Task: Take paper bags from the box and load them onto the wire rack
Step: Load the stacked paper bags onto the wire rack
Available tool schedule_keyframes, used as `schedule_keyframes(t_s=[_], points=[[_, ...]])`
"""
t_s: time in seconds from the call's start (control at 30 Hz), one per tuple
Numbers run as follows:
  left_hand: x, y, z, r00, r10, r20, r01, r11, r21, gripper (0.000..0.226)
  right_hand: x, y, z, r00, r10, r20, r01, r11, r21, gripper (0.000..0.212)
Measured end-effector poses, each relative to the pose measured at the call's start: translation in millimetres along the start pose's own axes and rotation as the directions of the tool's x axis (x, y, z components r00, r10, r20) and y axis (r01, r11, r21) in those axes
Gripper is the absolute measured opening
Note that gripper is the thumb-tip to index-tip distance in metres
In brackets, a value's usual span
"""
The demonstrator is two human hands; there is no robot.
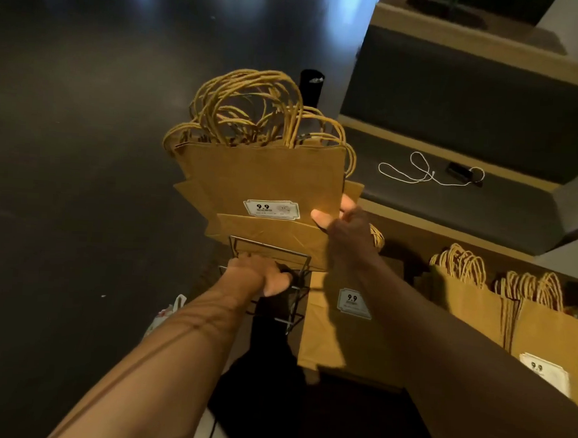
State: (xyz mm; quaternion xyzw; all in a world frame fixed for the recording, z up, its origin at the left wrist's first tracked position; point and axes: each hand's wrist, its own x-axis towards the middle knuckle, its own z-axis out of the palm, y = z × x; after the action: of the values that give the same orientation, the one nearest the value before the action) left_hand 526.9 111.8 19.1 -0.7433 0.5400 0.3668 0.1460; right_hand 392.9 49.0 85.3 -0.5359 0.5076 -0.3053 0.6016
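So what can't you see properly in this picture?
Head view only:
- Small print on the white label of the brown paper bag stack: too small and blurred below "9.9".
- Black wire rack: its lower part is hidden by the left hand and darkness.
- Right hand: fingers hidden behind the bags.
- The box: not identifiable.
- Brown bags at right: cut off by the edge.

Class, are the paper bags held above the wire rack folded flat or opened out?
Folded flat: the paper bags form a thin stack, bottom flaps creased up against their fronts.
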Motion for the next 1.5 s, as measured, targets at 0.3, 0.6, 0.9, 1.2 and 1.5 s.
schedule_keyframes(t_s=[0.3, 0.6, 0.9, 1.2, 1.5], points=[[-17, -5, 0, 0.969, 0.04, -0.243, -0.062, 0.994, -0.085, 0.04, 3, 25, 1, 0.985, -0.006, -0.171, -0.059, 0.926, -0.372, 0.015], [-18, -67, 1, 0.742, -0.436, -0.509, -0.105, 0.674, -0.731, 0.029, 2, 26, -15, 0.985, -0.13, -0.112, 0.07, 0.901, -0.429, 0.009], [-25, -70, -3, 0.647, -0.525, -0.553, -0.359, 0.43, -0.828, 0.05, -1, 40, -2, 0.95, -0.237, -0.204, 0.122, 0.882, -0.456, 0.027], [-22, -69, -6, 0.698, -0.532, -0.479, -0.267, 0.428, -0.864, 0.044, 0, 48, -6, 0.93, -0.223, -0.292, 0.109, 0.927, -0.359, 0.006], [-18, -67, 0, 0.756, -0.507, -0.414, -0.156, 0.474, -0.867, 0.04, -2, 48, -14, 0.93, -0.165, -0.328, 0.068, 0.955, -0.289, 0.012]])
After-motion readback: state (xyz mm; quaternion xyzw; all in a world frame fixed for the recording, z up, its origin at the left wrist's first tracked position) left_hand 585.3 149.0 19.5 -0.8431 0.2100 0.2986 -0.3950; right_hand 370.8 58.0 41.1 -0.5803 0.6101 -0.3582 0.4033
